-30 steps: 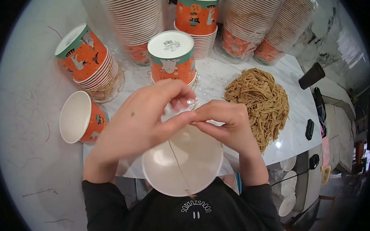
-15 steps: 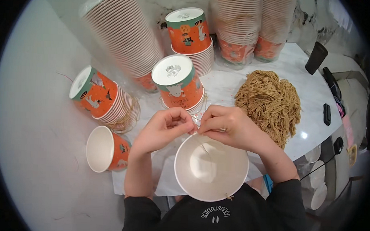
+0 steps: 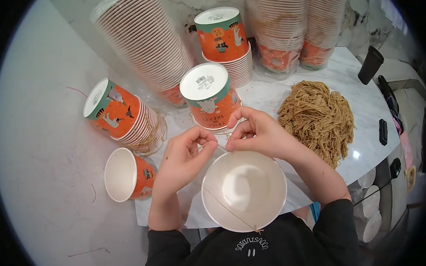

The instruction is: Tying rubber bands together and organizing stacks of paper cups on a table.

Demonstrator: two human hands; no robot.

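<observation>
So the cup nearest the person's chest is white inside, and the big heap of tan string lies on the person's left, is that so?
Not quite: the heap of tan string lies on the right, as the head view shows. The cup is white inside, as you said.

White table in a pale corner

The left wall is pale, with thin reddish marks. The far wall is marble-patterned, with dark veins. Reflected light makes a bright patch on the table's right side. Beyond, at right, pale grey furniture meets dim shadow.
</observation>
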